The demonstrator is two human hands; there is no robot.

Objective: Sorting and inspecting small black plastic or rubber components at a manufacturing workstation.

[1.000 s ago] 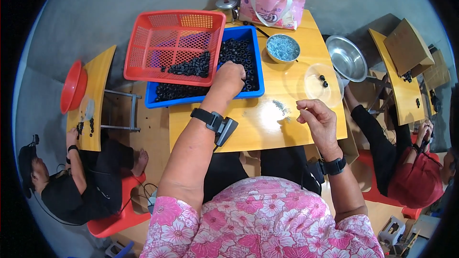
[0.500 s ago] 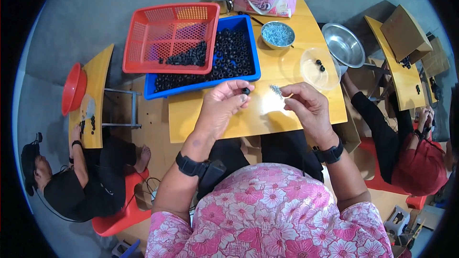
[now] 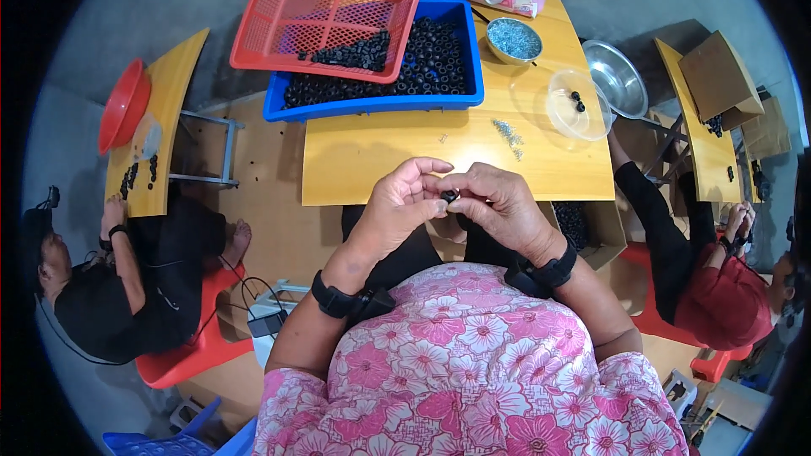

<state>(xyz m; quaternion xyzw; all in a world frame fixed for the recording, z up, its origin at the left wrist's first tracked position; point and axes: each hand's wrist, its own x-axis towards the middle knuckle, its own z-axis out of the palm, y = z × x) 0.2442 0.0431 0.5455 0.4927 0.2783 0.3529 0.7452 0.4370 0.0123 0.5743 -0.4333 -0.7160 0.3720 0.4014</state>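
In front of my body, just off the table's near edge, both hands meet at a small black round part (image 3: 449, 196). My left hand (image 3: 400, 201) pinches it between thumb and fingers. My right hand (image 3: 500, 204) is closed against its other side, thumb and forefinger together; what they hold is too small to make out. On the table ahead lies a loose pile of small silvery metal pieces, like springs (image 3: 508, 137), with a few strays (image 3: 443, 138) to its left.
A red mesh basket (image 3: 329, 67) rests on a blue tray (image 3: 372, 106) of black parts. Rightward are a metal bowl (image 3: 514, 59) of silvery pieces and a clear plastic bowl (image 3: 561, 122). Other people sit at side tables (image 3: 160, 143) left and right (image 3: 708, 152).
My right hand has left the silvery pile and come to the black part in my left hand. Both hands have drawn nearer my body, and the view has shifted.
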